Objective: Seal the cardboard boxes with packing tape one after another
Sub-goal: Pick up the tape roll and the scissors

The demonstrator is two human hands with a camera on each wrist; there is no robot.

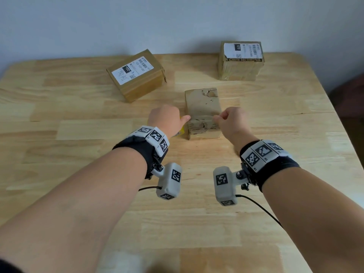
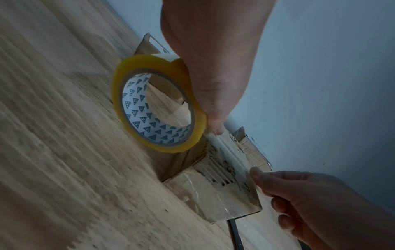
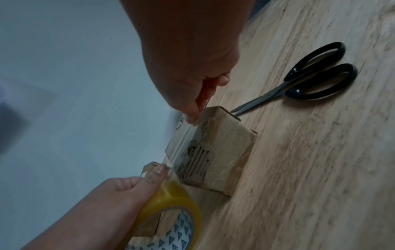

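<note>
A small worn cardboard box [image 1: 202, 107] stands mid-table. My left hand [image 1: 167, 119] grips a yellow roll of packing tape [image 2: 156, 108] against the box's left side, thumb on the roll's rim. In the head view only a yellow sliver of the roll [image 1: 181, 133] shows under that hand. A clear strip of tape [image 2: 230, 152] runs from the roll across the box top near its torn front edge. My right hand [image 1: 228, 121] pinches the strip's free end [image 3: 193, 121] at the box's right edge, with its other fingers curled.
A labelled cardboard box [image 1: 137, 74] lies at the back left and another [image 1: 241, 61] at the back right by the wall. Black-handled scissors [image 3: 303, 79] lie on the wooden table [image 1: 78, 134] just right of the small box.
</note>
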